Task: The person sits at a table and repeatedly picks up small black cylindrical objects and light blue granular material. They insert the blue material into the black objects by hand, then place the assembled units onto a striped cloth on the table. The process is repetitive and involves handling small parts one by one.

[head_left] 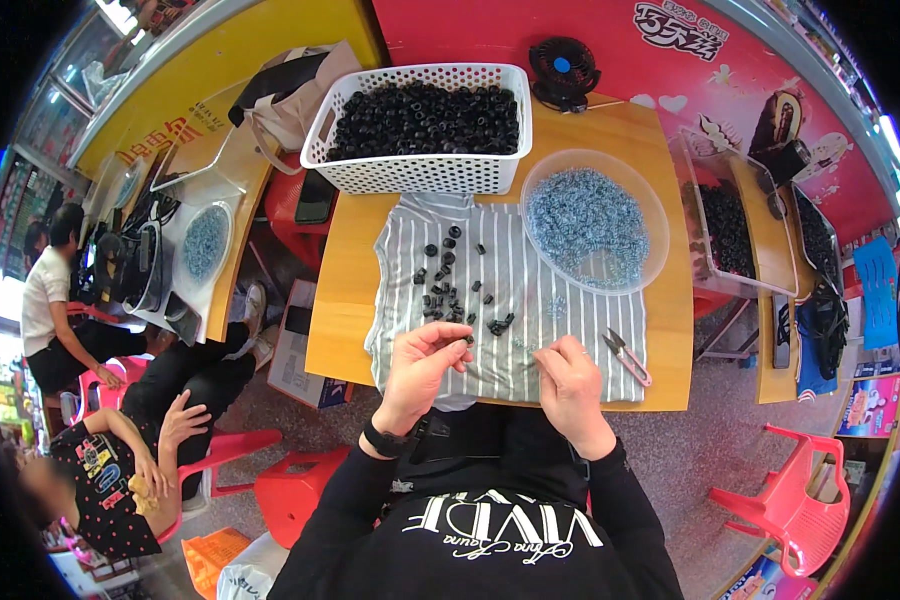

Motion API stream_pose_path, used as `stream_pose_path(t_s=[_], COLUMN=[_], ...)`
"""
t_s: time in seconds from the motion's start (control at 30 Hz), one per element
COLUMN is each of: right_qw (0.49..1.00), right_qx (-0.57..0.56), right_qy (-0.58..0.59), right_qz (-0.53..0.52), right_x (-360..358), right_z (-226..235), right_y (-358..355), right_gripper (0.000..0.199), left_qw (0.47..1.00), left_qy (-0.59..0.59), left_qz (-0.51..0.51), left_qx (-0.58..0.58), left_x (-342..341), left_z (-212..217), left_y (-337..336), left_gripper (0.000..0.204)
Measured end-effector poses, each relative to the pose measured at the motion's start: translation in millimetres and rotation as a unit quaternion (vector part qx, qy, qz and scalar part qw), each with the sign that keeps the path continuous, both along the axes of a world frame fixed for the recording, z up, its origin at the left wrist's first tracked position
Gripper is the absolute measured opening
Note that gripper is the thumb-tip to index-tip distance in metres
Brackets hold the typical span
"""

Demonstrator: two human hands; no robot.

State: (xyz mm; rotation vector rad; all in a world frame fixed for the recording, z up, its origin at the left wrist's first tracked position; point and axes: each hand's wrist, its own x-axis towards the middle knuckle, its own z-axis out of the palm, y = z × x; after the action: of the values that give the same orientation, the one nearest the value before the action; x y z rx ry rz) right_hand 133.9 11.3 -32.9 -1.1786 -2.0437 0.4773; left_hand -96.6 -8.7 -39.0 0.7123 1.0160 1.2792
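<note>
My left hand (pixel 418 368) is closed at the fingertips on a small black round part (pixel 468 340), just above the striped grey cloth. My right hand (pixel 572 384) is pinched shut over the cloth's near edge; whatever sits between its fingertips is too small to make out. Loose black parts (pixel 440 298) lie scattered on the striped cloth (pixel 400 345) beyond my left hand. A few tiny pale-blue pieces (pixel 555 308) rest on the cloth beyond my right hand. Small scissors (pixel 627 357) with pink handles lie at the cloth's right side.
A white perforated basket (pixel 420 180) full of black parts stands at the table's back. Right of it are a clear round tub (pixel 654 270) of pale-blue pieces and a black fan (pixel 564 72). Two people sit at the left, near another table. A red chair (pixel 795 500) stands lower right.
</note>
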Motion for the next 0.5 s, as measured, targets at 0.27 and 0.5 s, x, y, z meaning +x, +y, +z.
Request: stream_pose_path(t_s=[0.27,0.5], right_qw=[0.997,0.988], right_qx=[-0.058,-0.144], right_qy=[0.046,0.042], right_qz=[-0.016,0.045], right_x=[10,7], right_z=[19,70], right_y=[2,23], right_gripper=[0.02,0.015], left_qw=[0.997,0.93], left_qy=[0.075,0.331], left_qz=[-0.007,0.012], left_qx=[0.027,0.159], left_x=[7,17], left_z=[-2,-3], left_y=[-4,1], left_gripper=[0.019,0.014])
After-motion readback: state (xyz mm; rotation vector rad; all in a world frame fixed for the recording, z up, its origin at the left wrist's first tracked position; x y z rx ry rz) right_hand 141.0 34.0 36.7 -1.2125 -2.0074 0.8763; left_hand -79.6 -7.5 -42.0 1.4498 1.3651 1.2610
